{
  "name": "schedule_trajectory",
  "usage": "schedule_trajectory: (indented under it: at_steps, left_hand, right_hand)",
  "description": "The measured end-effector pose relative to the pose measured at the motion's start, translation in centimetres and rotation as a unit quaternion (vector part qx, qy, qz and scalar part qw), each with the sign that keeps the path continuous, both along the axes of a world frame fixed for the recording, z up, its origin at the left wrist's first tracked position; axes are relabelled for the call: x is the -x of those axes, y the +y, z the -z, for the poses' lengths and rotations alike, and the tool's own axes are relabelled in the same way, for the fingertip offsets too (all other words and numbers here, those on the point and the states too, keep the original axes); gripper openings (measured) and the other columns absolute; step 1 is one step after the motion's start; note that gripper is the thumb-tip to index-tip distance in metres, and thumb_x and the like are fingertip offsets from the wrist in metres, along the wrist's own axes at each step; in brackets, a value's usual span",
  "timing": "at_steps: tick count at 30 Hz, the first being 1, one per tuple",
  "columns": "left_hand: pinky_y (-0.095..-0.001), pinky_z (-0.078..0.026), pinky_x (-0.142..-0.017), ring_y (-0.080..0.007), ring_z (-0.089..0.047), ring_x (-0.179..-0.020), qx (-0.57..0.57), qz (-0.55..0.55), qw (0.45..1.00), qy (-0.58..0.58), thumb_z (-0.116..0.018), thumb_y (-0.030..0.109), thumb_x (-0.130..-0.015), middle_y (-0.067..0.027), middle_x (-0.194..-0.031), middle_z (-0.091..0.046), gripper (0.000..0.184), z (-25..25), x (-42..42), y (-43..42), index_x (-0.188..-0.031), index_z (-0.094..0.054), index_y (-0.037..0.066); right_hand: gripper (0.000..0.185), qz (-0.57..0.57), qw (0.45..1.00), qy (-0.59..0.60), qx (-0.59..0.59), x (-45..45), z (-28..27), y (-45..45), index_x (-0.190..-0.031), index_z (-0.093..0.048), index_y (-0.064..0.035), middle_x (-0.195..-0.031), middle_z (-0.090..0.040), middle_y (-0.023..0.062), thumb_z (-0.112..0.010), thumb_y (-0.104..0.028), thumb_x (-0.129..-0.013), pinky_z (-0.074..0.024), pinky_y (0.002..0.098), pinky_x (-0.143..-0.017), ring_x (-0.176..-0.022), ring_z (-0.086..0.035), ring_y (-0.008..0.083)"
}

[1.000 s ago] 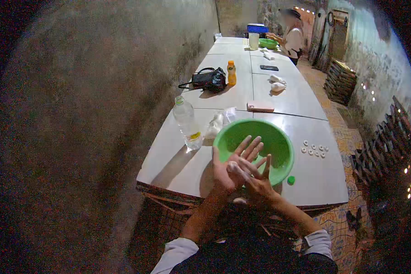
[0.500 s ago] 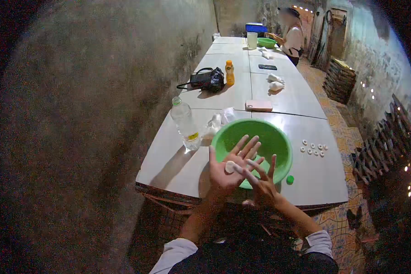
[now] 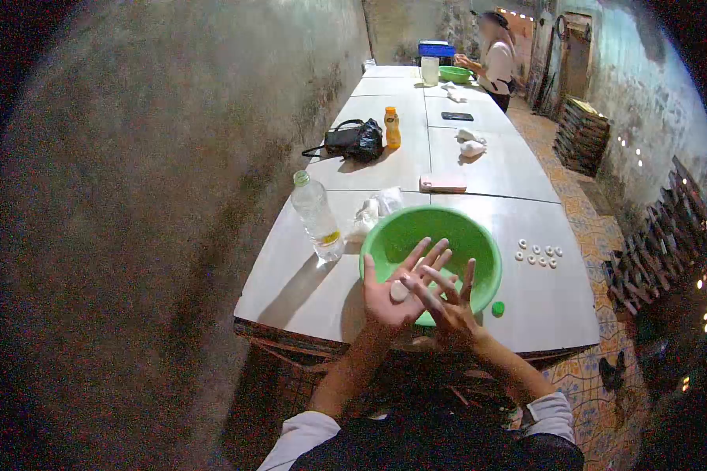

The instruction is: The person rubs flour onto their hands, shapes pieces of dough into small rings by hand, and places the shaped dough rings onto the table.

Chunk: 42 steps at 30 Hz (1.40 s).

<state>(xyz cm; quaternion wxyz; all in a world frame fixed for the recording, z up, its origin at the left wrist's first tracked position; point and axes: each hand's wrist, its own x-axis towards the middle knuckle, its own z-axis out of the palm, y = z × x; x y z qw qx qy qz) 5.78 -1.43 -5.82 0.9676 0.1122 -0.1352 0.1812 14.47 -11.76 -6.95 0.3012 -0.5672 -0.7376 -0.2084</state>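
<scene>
My left hand (image 3: 389,302) lies palm up over the near side of a green basin (image 3: 475,228), its fingers stretched out. On that palm rests a small, round, flattened piece of white dough (image 3: 399,291). My right hand (image 3: 452,310) is held beside it with fingers spread, one fingertip at the edge of the dough. White powder coats the fingers of both hands. Part of the basin's inside is hidden behind my hands. Several small white rings (image 3: 537,254), each with a hole or dent in the middle, lie to the right of the basin.
A clear bottle (image 3: 316,216) and white plastic bags (image 3: 375,212) stand left of the basin. A green cap (image 3: 498,308) lies right. Farther off are a pink phone (image 3: 443,184), black bag (image 3: 356,141), orange bottle (image 3: 392,128) and dark phone (image 3: 457,116). Another person (image 3: 496,67) stands at the far end.
My right fingertips have shifted slightly on the dough, which now looks smaller and rounder on my left palm. The view has moved a little.
</scene>
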Motion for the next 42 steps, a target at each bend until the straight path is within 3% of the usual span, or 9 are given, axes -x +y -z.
schedule_trajectory:
  at_steps: [15,19,23,27,31,33,34,38,42]
  left_hand:
    - [-0.0553,-0.008,-0.108,-0.0308,-0.014,-0.136,0.016,0.012,1.0,-0.007,-0.022,0.077,-0.077,-0.0205,-0.147,-0.009,0.1,0.4,0.0,0.2,-0.141,-0.008,0.001]
    - [-0.0552,-0.01,-0.108,-0.0307,-0.014,-0.136,0.016,0.008,1.0,-0.004,-0.025,0.078,-0.076,-0.0207,-0.146,-0.012,0.101,0.0,0.1,-0.1,-0.141,-0.011,0.002]
    - [-0.0551,-0.01,-0.108,-0.0309,-0.014,-0.136,0.022,0.008,1.0,0.003,-0.026,0.078,-0.076,-0.0202,-0.147,-0.012,0.101,0.3,0.3,-0.2,-0.141,-0.008,0.003]
    - [-0.0548,-0.013,-0.107,-0.0308,-0.014,-0.136,0.048,0.032,0.998,-0.016,-0.029,0.078,-0.075,-0.0194,-0.147,-0.012,0.102,-0.3,0.4,-0.8,-0.142,-0.009,0.003]
    - [-0.0546,-0.012,-0.108,-0.0307,-0.014,-0.136,0.007,0.014,1.0,0.006,-0.027,0.079,-0.074,-0.0199,-0.146,-0.012,0.103,0.6,0.2,-0.3,-0.141,-0.008,0.003]
    - [-0.0545,-0.012,-0.108,-0.0307,-0.014,-0.136,0.026,0.022,0.999,-0.001,-0.027,0.079,-0.075,-0.0198,-0.147,-0.011,0.103,0.6,0.2,-0.3,-0.141,-0.009,0.003]
    - [-0.0545,-0.013,-0.108,-0.0307,-0.015,-0.136,0.03,0.022,0.999,0.001,-0.028,0.078,-0.075,-0.0198,-0.147,-0.011,0.102,0.2,0.3,-0.5,-0.141,-0.009,0.003]
    - [-0.0542,-0.011,-0.108,-0.0309,-0.014,-0.136,0.014,0.008,1.0,0.01,-0.027,0.077,-0.076,-0.0203,-0.146,-0.011,0.101,0.3,0.5,-0.4,-0.141,-0.009,0.003]
    - [-0.0522,-0.011,-0.109,-0.0317,-0.014,-0.136,0.0,0.0,1.0,0.005,-0.026,0.077,-0.077,-0.0212,-0.146,-0.012,0.1,0.2,0.7,-0.5,-0.141,-0.009,0.002]
  right_hand:
    - [0.075,-0.024,0.999,0.026,-0.02,1.0,-0.6,-0.4,-0.129,-0.041,-0.0069,-0.122,-0.055,0.0049,-0.048,-0.062,-0.078,0.0132,0.0625,-0.102,-0.123,-0.04,0.0267]
    - [0.075,0.005,0.999,-0.034,-0.005,1.2,0.3,-0.3,-0.128,-0.04,-0.005,-0.12,-0.055,0.0052,-0.049,-0.06,-0.078,0.0124,0.0625,-0.102,-0.121,-0.042,0.0271]
    - [0.069,-0.025,0.997,0.058,-0.043,0.7,-0.2,-0.8,-0.126,-0.042,-0.0051,-0.123,-0.054,0.0059,-0.051,-0.055,-0.079,0.0124,0.0636,-0.102,-0.119,-0.045,0.0279]
    - [0.067,0.001,0.998,-0.044,-0.041,0.8,0.9,-0.4,-0.125,-0.042,-0.0052,-0.12,-0.055,0.0076,-0.053,-0.053,-0.08,0.0086,0.0655,-0.102,-0.118,-0.046,0.0257]
    - [0.06,0.001,0.994,0.05,-0.096,0.7,0.4,-0.6,-0.12,-0.053,-0.0109,-0.124,-0.053,-0.0003,-0.058,-0.051,-0.076,0.0027,0.0637,-0.105,-0.119,-0.046,0.0201]
    - [0.062,0.04,0.992,-0.097,-0.072,0.7,-0.1,-0.6,-0.122,-0.049,-0.0099,-0.122,-0.055,-0.0002,-0.06,-0.049,-0.076,0.0025,0.063,-0.105,-0.117,-0.047,0.02]
    - [0.063,-0.003,1.0,0.018,-0.014,1.2,-0.3,-0.7,-0.123,-0.048,-0.0096,-0.122,-0.055,0.0005,-0.06,-0.049,-0.075,0.0034,0.0626,-0.105,-0.116,-0.048,0.0199]
    - [0.066,-0.021,0.994,0.052,-0.091,0.6,-0.2,-0.3,-0.123,-0.049,-0.0083,-0.121,-0.055,0.004,-0.059,-0.052,-0.075,0.0073,0.0614,-0.105,-0.116,-0.048,0.0215]
    - [0.062,-0.018,0.999,0.016,-0.022,1.1,-0.5,0.4,-0.124,-0.046,-0.0047,-0.119,-0.056,0.0064,-0.051,-0.051,-0.082,0.0061,0.0614,-0.105,-0.116,-0.048,0.0222]
